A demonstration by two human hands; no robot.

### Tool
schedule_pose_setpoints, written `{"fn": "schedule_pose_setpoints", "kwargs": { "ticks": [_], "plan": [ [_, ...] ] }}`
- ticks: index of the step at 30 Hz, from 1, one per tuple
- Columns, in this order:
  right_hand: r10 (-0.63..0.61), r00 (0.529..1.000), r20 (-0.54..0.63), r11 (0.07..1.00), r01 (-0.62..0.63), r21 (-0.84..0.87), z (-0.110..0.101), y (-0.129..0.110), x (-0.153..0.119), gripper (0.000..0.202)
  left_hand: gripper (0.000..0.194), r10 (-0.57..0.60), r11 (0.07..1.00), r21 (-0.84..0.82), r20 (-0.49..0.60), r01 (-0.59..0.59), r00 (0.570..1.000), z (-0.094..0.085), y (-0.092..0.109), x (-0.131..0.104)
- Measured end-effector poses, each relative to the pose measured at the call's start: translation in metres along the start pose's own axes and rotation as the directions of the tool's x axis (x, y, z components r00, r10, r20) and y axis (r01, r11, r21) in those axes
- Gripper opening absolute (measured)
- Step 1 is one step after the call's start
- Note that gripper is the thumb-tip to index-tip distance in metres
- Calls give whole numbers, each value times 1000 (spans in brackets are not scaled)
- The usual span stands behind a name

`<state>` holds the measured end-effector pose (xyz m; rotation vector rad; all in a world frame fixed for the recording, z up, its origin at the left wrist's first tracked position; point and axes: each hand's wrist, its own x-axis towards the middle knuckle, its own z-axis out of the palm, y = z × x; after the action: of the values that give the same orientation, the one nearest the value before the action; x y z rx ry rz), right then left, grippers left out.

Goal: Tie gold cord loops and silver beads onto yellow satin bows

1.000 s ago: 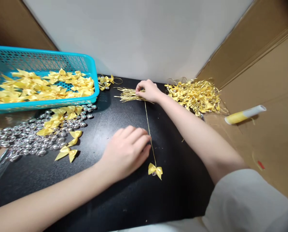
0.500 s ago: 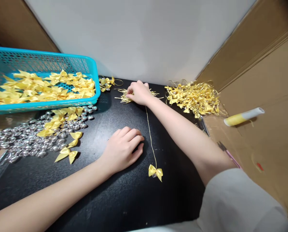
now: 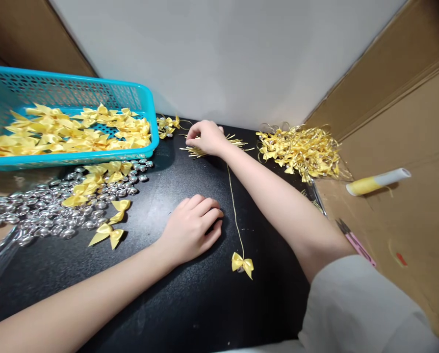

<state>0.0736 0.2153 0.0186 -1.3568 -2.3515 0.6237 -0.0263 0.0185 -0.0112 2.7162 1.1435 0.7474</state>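
In the head view, reaching with the right hand [image 3: 206, 137] to the upper centre of the frame, over the bundle of gold cords [image 3: 197, 151] by the wall. Pinched narrow at the thumb and fingers near the bundle's left end; cannot tell of any strand caught there. To be seen under and to both sides of that hand: the bundle, with its long axis running left to right, across the line of the forearm.

Running from beneath the right wrist down to lower centre, leaning slightly right: a single cord [image 3: 234, 206], with a yellow bow [image 3: 242, 264] at its lower end. Nearer to that bow, at its upper left: the left hand [image 3: 195, 228], loosely curled on the black bench [image 3: 149, 294] with a gap between thumb and finger, seemingly empty.

At far left, silver beads [image 3: 50, 215] below a blue basket [image 3: 94, 157]; at upper right, a pile of looped bows [image 3: 303, 152]. Can read no brand, label or writing.
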Motion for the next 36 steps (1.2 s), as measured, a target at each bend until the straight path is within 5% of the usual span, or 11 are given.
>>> {"fn": "schedule_pose_setpoints", "kwargs": {
  "ticks": [4, 8, 14, 16, 19, 22, 25, 27, 29, 33, 36],
  "plan": [
    [-49, 988, -146, 971, 81, 224, -13, -5, 9, 12, 14, -32, 999, -36, 28, 33, 999, 0, 1, 0],
    [75, 930, -360, 888, 102, 449, -43, -22, 1, 23, 15, -160, 981, -127, -79, 150, 984, -5, -2, 3],
    [218, 875, -433, 715, 159, 681, -67, -29, -90, 34, 37, -436, 898, -234, -372, 372, 819, -33, -10, 12],
    [304, 863, -403, 631, 134, 764, -62, -26, -129, 25, 44, -456, 883, -278, -311, 379, 834, -38, -6, 15],
    [382, 870, -312, 459, 114, 881, -50, -20, -177, 20, 38, -419, 858, -355, -71, 370, 905, -34, 5, 20],
    [446, 860, -247, 397, 57, 916, -40, -14, -205, 22, 31, -368, 788, -475, 148, 392, 918, -21, 16, 26],
    [479, 851, -214, 378, 20, 925, -32, -7, -220, 23, 22, -350, 778, -476, 213, 410, 912, -12, 22, 29],
    [463, 846, -264, 440, 39, 897, -30, -2, -225, 21, 21, -350, 808, -429, 200, 403, 915, -12, 23, 28],
    [404, 836, -372, 605, 60, 794, -30, 3, -230, 16, 21, -346, 856, -346, 169, 384, 923, -16, 22, 27],
    [69, 869, -491, 978, 37, 203, -35, 6, -241, 10, 24, -312, 945, -54, 129, 321, 941, -22, 23, 24],
    [-119, 898, -424, 962, -2, -274, -36, 3, -247, 9, 27, -307, 946, 155, 134, 286, 942, -22, 28, 21]
  ]
}}
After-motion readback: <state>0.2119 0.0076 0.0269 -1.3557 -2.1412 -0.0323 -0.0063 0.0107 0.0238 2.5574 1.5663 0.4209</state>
